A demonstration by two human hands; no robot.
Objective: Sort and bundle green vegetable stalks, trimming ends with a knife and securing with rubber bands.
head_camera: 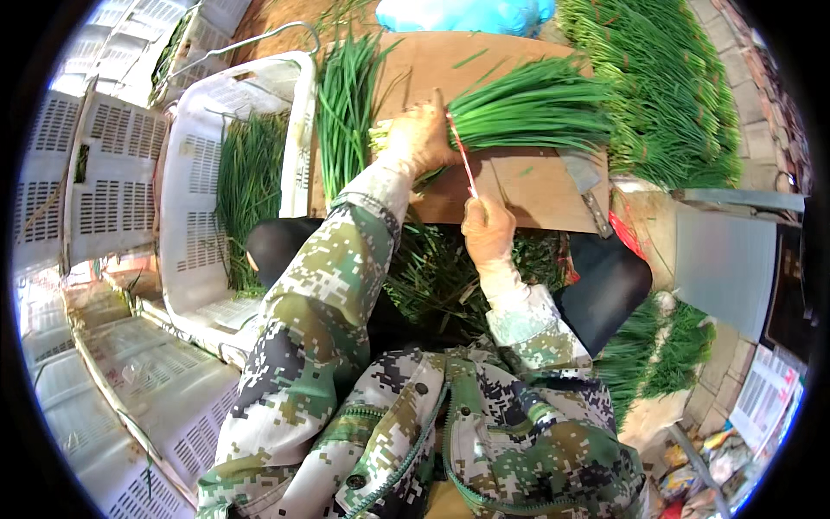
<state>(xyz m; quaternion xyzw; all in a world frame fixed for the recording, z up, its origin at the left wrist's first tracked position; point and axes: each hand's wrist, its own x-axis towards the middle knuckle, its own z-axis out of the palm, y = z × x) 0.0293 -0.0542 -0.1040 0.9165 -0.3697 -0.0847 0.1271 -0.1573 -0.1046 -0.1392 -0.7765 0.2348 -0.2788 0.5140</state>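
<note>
A bundle of green chives (532,107) lies across a wooden board (421,65), its pale stem ends to the left and leaves to the right. My left hand (421,135) presses around the stems. My right hand (487,227) grips the end of a red-and-white tie (464,156), drawn taut from the bundle towards me. Whether the tie runs fully around the stems is hidden. On the board's right side rests a cleaver (580,172), its handle towards me. More loose chives (347,110) lie along the board's left edge.
A white plastic crate (194,194) at my left holds chives (253,175). Many tied bundles (655,97) are heaped at the far right. A blue plastic bag (463,14) sits beyond the board. Loose greens (447,279) lie between my knees. More white crates (117,136) stand further left.
</note>
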